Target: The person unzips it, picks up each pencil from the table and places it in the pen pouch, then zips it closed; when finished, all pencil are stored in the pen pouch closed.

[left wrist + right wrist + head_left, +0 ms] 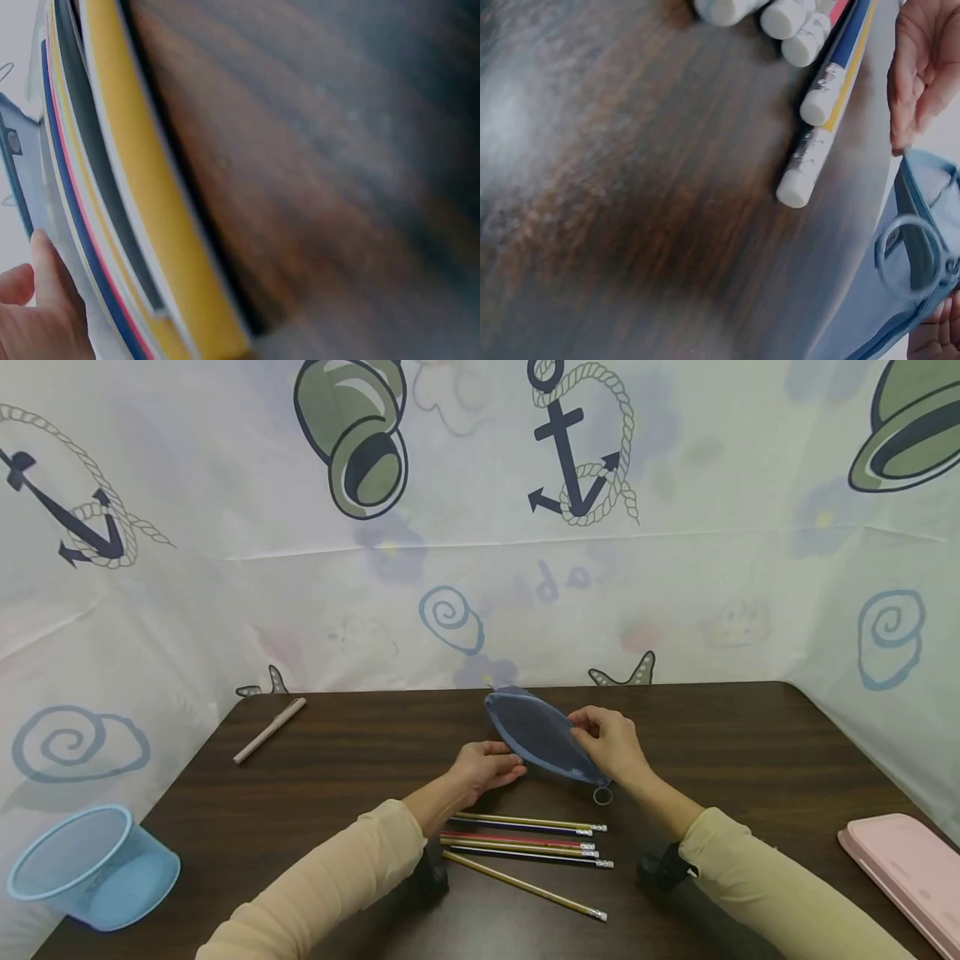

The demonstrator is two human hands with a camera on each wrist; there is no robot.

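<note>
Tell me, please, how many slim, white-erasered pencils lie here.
6: slanted gold pencil nearest; dark pencil, gold pencil, red pencil beyond; far dark pencil, far gold pencil; others may be hidden.

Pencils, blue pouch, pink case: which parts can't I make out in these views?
Pencils: head view, left ends hidden behind the left wrist and black wrist device.
Blue pouch: right wrist view, cut off by the right edge.
Pink case: head view, right side cut off by the picture's edge.

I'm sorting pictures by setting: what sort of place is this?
Probably an indoor tabletop filming booth: a dark wood-grain table with anchor-printed fabric behind it and along both sides, and eraser-tipped pencils laid out.
</note>
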